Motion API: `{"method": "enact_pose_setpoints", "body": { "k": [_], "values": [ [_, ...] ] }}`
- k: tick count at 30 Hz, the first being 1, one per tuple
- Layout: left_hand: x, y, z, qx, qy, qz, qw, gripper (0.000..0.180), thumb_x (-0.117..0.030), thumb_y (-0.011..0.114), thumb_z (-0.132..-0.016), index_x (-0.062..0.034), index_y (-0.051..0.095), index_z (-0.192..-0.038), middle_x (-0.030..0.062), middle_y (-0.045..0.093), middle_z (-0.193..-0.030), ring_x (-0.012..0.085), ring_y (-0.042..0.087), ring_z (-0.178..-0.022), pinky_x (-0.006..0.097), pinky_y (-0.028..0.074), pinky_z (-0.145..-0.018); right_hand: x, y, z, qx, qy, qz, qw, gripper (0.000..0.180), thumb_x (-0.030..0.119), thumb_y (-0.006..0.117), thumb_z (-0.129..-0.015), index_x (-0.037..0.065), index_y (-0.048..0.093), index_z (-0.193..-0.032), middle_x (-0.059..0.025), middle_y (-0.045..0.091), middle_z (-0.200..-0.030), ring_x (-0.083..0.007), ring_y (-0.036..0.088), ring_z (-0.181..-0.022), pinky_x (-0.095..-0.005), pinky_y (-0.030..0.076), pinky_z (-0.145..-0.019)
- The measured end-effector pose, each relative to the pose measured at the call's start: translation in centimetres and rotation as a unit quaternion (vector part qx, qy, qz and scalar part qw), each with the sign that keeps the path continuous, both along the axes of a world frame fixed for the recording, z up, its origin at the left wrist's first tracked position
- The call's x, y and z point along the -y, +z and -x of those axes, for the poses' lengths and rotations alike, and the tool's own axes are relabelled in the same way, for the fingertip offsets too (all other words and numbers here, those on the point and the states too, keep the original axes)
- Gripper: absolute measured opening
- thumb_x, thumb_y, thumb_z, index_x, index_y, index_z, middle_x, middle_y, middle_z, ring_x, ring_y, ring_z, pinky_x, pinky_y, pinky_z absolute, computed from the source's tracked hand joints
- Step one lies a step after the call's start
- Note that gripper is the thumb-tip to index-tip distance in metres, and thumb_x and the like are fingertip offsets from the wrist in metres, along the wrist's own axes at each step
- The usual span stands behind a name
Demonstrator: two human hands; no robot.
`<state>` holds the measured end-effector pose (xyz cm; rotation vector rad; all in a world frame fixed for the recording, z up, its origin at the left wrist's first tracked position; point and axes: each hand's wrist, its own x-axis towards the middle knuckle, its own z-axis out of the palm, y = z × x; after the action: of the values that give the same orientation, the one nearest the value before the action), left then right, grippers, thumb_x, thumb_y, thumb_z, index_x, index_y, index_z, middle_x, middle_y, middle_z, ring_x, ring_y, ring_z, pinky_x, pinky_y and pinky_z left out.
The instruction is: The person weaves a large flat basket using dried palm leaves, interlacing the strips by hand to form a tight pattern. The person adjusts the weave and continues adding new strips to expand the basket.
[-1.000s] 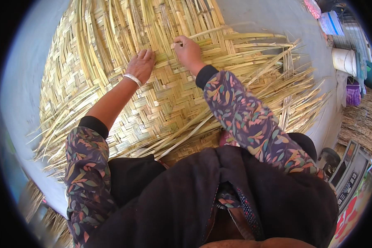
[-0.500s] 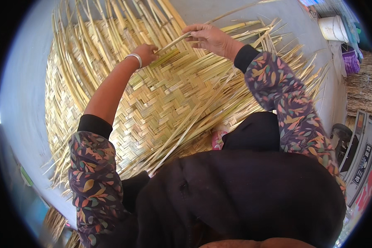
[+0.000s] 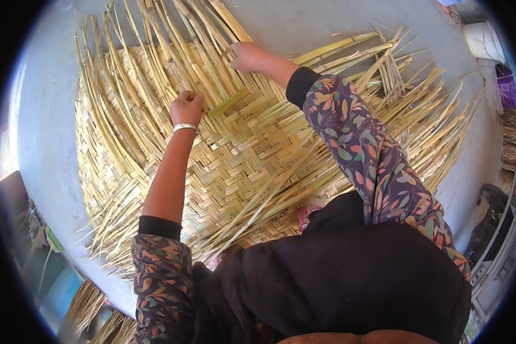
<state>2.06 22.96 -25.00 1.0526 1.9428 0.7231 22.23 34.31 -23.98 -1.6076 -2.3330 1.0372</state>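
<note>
A half-woven mat of split reed strips (image 3: pixel 223 155), pale yellow with some green, lies on the floor in front of me in a zigzag weave. Loose strips (image 3: pixel 137 97) fan out from its far side. My left hand (image 3: pixel 187 109), with a silver bangle at the wrist, is closed low over the weave at the base of these strips; what its fingers hold is hidden. Farther off and to the right, my right hand (image 3: pixel 249 57) is closed around reed strips at the far edge. A short greenish strip (image 3: pixel 228 103) lies between the hands.
More long strips (image 3: pixel 430 132) stick out over the right side onto the grey floor (image 3: pixel 304 17). At the far right stand a white bucket (image 3: pixel 483 41) and a purple container (image 3: pixel 507 89). Bundles of dry stalks (image 3: pixel 85 307) lie at the lower left.
The thin strip stretched between my hands no longer shows there. My left hand has moved left and down into a fist; my right has gone left, onto the upright strips.
</note>
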Motion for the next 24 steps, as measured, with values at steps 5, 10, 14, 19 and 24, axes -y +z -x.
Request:
{"method": "enact_pose_setpoints", "body": {
  "k": [5, 10, 14, 19, 24],
  "values": [
    [-0.1, -0.7, -0.6, 0.101, 0.066, 0.006, 0.993, 0.016, -0.015, 0.069, -0.079, -0.0014, 0.06, -0.076, 0.0037, 0.059, -0.065, 0.0092, 0.056, -0.053, 0.023, 0.05, -0.046, -1.1, -0.1, 2.1, 0.03, -0.107, 0.006, 0.994, 0.047, 0.034, 0.07, -0.071, -0.001, 0.059, -0.101, -0.0199, 0.064, -0.097, -0.0336, 0.062, -0.09, -0.0425, 0.049, -0.077],
    [-0.2, -1.3, -0.8, 0.106, 0.078, 0.006, 0.991, 0.017, -0.015, 0.069, -0.078, -0.0006, 0.06, -0.077, 0.0042, 0.059, -0.064, 0.0101, 0.057, -0.053, 0.024, 0.05, -0.046, -1.1, -0.7, 2.4, 0.067, -0.065, 0.051, 0.994, 0.05, 0.038, 0.071, -0.069, 0.002, 0.061, -0.102, -0.0169, 0.064, -0.098, -0.0301, 0.062, -0.09, -0.0406, 0.049, -0.077],
    [-0.2, -1.2, -0.9, 0.117, 0.09, -0.001, 0.989, 0.018, -0.015, 0.067, -0.077, 0.0015, 0.06, -0.075, 0.006, 0.058, -0.062, 0.0117, 0.058, -0.053, 0.026, 0.051, -0.046, -1.6, -1.2, 2.2, 0.059, -0.063, 0.068, 0.994, 0.04, 0.033, 0.068, -0.072, 0.007, 0.066, -0.101, -0.0121, 0.067, -0.096, -0.0289, 0.064, -0.089, -0.0386, 0.05, -0.079],
    [-0.1, -1.2, -0.9, 0.116, 0.083, 0.004, 0.99, 0.017, -0.017, 0.069, -0.079, -0.0053, 0.059, -0.073, 0.0011, 0.058, -0.064, 0.0082, 0.056, -0.054, 0.022, 0.048, -0.045, -1.4, -1.6, 1.3, 0.029, -0.018, -0.022, 0.999, 0.043, 0.035, 0.066, -0.074, 0.001, 0.062, -0.1, -0.0168, 0.065, -0.09, -0.031, 0.063, -0.083, -0.0396, 0.05, -0.075],
    [0.3, -0.6, -1.0, 0.123, 0.096, -0.01, 0.988, 0.018, -0.015, 0.067, -0.079, -0.0014, 0.058, -0.072, 0.0033, 0.056, -0.062, 0.0099, 0.056, -0.053, 0.025, 0.051, -0.047, -0.5, -0.4, 1.3, -0.015, -0.005, -0.021, 1.0, 0.046, 0.034, 0.064, -0.077, -0.005, 0.059, -0.102, -0.0219, 0.063, -0.094, -0.0332, 0.062, -0.087, -0.0407, 0.048, -0.076]
  ]
}}
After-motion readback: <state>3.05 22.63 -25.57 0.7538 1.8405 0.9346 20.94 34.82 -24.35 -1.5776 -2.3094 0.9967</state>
